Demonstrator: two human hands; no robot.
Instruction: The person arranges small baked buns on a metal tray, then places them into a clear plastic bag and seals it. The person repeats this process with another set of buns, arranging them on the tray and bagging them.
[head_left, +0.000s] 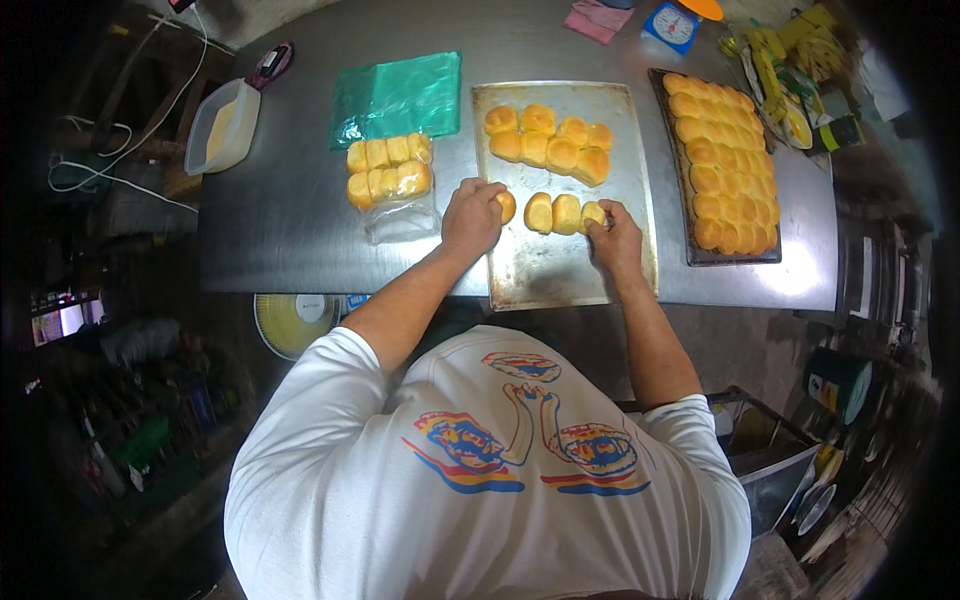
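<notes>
My left hand (474, 216) grips a single bread roll (507, 208) at the left edge of the baking tray (570, 270). On the tray's right half, my right hand (616, 234) has its fingers around the rightmost roll (592, 214) of a short row. Two more rolls (552, 213) stand beside it, with a small gap after the leftmost one. Farther back on the same tray lies a cluster of golden rolls (550, 146), several still joined. Left of the tray, a clear plastic bag (403, 217) holds two rows of rolls (389, 171).
Behind the bagged rolls lies a stack of green plastic sheets or bags (397, 97). A dark tray of joined rolls (726, 165) sits at the right. A plastic tub (244, 131) stands at the left, a blue dial scale (672, 27) at the back. The steel table's front edge (247, 289) is near me.
</notes>
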